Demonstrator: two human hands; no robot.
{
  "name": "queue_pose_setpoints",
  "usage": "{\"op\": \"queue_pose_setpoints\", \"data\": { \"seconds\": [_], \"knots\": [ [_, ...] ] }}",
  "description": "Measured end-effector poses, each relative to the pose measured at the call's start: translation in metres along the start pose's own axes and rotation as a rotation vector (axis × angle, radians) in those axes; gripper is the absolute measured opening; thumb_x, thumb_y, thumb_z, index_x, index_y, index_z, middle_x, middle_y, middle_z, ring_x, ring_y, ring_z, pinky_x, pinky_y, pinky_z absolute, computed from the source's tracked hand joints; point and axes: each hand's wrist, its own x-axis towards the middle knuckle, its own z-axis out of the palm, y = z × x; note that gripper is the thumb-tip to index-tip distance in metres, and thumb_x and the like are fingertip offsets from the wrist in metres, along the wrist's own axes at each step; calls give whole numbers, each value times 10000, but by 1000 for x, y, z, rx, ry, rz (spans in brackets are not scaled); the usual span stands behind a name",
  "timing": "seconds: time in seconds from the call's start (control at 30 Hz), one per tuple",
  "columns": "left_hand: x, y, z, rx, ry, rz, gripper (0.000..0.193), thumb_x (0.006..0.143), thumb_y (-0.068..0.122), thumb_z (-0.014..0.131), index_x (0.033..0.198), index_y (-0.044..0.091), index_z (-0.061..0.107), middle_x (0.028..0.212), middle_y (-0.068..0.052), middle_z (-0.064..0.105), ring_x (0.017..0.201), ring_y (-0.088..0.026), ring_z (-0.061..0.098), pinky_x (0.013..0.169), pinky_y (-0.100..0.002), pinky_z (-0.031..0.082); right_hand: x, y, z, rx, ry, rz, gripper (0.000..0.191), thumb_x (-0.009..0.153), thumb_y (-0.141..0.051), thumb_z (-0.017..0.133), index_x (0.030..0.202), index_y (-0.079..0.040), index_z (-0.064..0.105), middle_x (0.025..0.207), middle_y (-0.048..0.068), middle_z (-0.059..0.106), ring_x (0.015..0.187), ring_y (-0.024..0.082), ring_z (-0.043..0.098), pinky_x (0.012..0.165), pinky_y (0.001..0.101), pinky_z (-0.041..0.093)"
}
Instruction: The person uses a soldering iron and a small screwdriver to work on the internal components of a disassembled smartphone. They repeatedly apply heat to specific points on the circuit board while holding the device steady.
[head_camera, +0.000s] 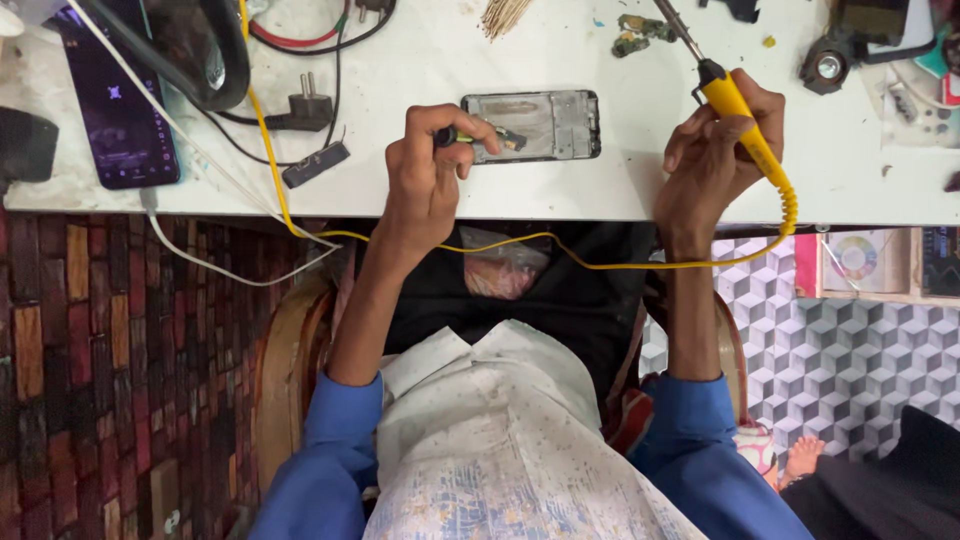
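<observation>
An opened phone frame (540, 124) lies flat on the white worktable (420, 60), metal inner side up. My left hand (428, 172) is closed on a pair of tweezers (478, 138) whose tip rests on the frame's left end. My right hand (712, 158) grips a yellow-handled soldering iron (735, 110); its metal tip (676, 26) points up and away, clear of the frame. The iron's yellow cord (520, 240) loops off the table's front edge and across my lap.
A dark phone (118, 105) lies at the table's left, with a white cable (190, 150). A black plug (303, 110), red and black wires, a small connector (316, 164) sit left of centre. Tools and a round part (828, 66) crowd the right. A patterned floor lies below.
</observation>
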Motion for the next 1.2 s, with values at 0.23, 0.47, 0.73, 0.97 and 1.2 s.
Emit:
{"op": "queue_pose_setpoints", "data": {
  "seconds": [0.23, 0.47, 0.73, 0.97, 1.2],
  "knots": [
    [3, -4, 8, -5, -18, 96, 206, 1201, 251, 392, 1190, 47, 415, 970, -107, 696, 801, -123, 634, 616, -261, 465, -1, -2, 2, 6, -9, -28, 536, 1137, -455, 591, 1323, 46, 540, 815, 141, 584, 561, 152, 503, 454, 246, 386],
    [12, -9, 13, -72, -2, 52, 221, 1194, 261, 357, 1204, 57, 442, 969, -103, 720, 644, -101, 479, 570, -240, 421, 0, 0, -2, 63, 52, -46, 567, 1109, -508, 564, 1269, 36, 545, 790, 142, 587, 588, 152, 553, 462, 246, 405],
    [12, -3, 9, 57, -64, 71, 115, 1140, 7, 402, 1252, 26, 415, 989, -120, 676, 953, -199, 730, 868, -318, 638, -1, -2, -3, 69, 43, -27, 567, 1096, -519, 559, 1292, 13, 543, 791, 142, 587, 522, 164, 513, 444, 237, 375],
    [5, -1, 4, 45, 45, -29, 140, 1135, 113, 395, 1214, 18, 462, 912, -105, 713, 630, -133, 498, 598, -265, 428, 1, -5, 3, 95, 80, -27, 537, 1105, -495, 548, 1297, 6, 548, 798, 143, 598, 472, 151, 477, 429, 232, 358],
    [7, -10, 8, 16, -54, 104, 202, 1233, 224, 376, 1293, 38, 430, 980, -97, 644, 846, -150, 680, 772, -262, 584, -2, -2, -2, 109, 53, -27, 496, 1110, -479, 561, 1257, -5, 564, 763, 120, 577, 581, 169, 580, 424, 229, 396]
  ]
}}
